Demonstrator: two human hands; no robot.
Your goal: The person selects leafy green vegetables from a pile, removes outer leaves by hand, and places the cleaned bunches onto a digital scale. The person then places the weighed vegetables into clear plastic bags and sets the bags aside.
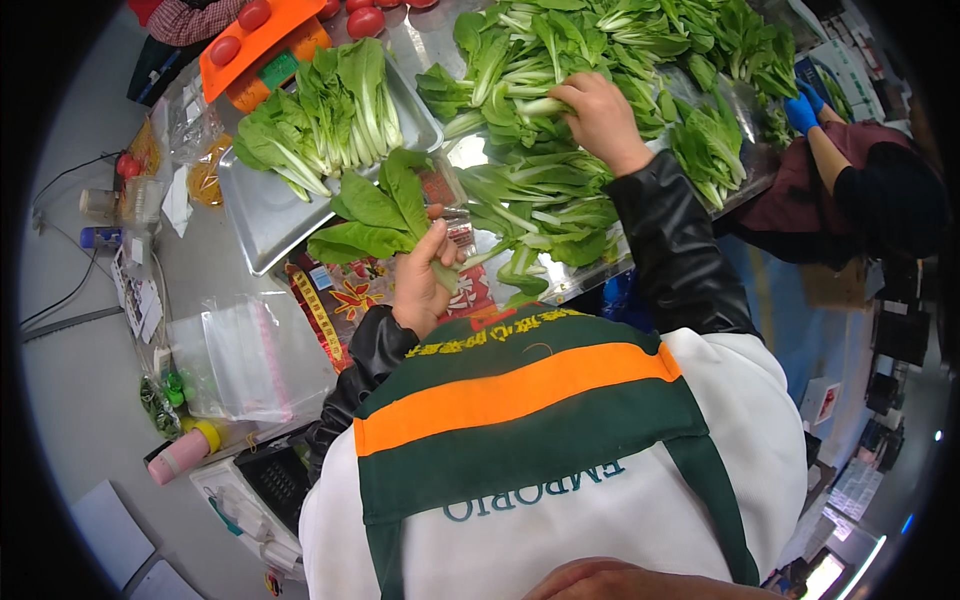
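Observation:
My left hand (429, 281) holds a few leafy greens (381, 214) by their pale stems, with the broad leaves pointing up and left. Over the heap of loose leafy greens (559, 37), my right hand (606, 120) grips the white base of another green (541, 107); its leaves blend into the heap. Beyond my left hand stands a shallow metal tray (259, 225). Greens (326, 112) lie side by side in it, leaves to the far side and stems towards me. More greens (547, 199) lie on the metal table between my hands.
A printed plastic package (349, 292) lies under my left forearm, beside clear plastic bags (240, 352). Orange trays (262, 34) and tomatoes (366, 22) are at the back. At right, a co-worker's blue-gloved hands (804, 109) are by the greens. A pink bottle (180, 454) lies at lower left.

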